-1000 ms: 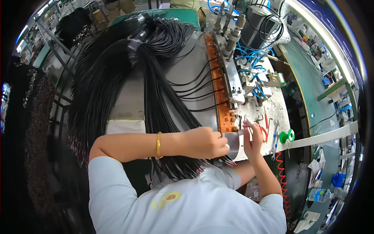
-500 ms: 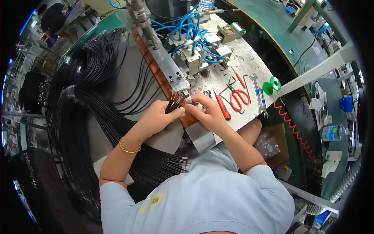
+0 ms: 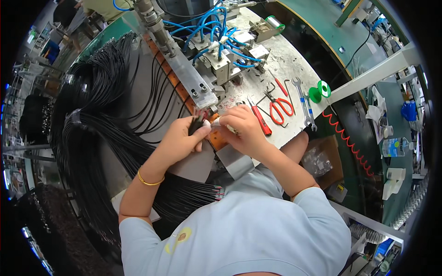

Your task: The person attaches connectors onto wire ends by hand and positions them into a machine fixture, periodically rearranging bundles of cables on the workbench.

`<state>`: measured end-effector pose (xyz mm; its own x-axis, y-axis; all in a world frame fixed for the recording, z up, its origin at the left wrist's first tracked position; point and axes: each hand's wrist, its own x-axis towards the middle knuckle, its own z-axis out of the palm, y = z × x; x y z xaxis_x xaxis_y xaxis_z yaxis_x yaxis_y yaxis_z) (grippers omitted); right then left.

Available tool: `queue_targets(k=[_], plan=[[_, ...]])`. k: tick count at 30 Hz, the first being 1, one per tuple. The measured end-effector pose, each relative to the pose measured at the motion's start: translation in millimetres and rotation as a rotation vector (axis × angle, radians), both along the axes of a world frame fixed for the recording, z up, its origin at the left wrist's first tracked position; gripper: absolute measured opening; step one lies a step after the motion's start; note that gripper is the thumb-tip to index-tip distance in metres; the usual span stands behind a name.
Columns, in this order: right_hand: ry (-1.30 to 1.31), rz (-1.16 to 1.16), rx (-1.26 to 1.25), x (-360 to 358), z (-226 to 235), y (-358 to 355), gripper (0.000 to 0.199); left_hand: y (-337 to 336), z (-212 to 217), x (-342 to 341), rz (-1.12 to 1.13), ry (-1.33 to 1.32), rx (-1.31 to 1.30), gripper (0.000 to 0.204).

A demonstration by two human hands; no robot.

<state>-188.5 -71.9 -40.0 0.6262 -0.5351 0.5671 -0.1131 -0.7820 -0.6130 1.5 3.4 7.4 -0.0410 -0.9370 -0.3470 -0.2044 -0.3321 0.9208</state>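
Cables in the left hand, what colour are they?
The cables are mostly black, best seen in the head view.

You had bright, even light on your bench (image 3: 297,62) and shirt (image 3: 258,230); the lower left sank dim. Glints flecked the wires (image 3: 110,66), their held tips (image 3: 201,113) looked blurred, and fisheye distortion curved the bench's edge near a black rim.

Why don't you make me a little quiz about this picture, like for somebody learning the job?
1. Pick one. The spool near the wrenches is: A) blue, B) green, C) yellow.
2. True or false? The left hand holds a bunch of black wires.
3. Which tool has two red finger loops?

Key: 1. B. 2. True. 3. The scissors.
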Motion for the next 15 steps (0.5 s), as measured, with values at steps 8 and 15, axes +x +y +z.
queue_targets(k=[8,15], plan=[[-0.076,-0.005,0.241,-3.2,1.9,1.4,0.011,1.0,-4.2,-6.4,-0.042,-0.042,-0.112,0.018],[-0.030,-0.013,0.450,-3.7,-18.9,-4.8,0.020,0.7,-5.8,-1.0,0.009,-0.287,-0.322,0.018]])
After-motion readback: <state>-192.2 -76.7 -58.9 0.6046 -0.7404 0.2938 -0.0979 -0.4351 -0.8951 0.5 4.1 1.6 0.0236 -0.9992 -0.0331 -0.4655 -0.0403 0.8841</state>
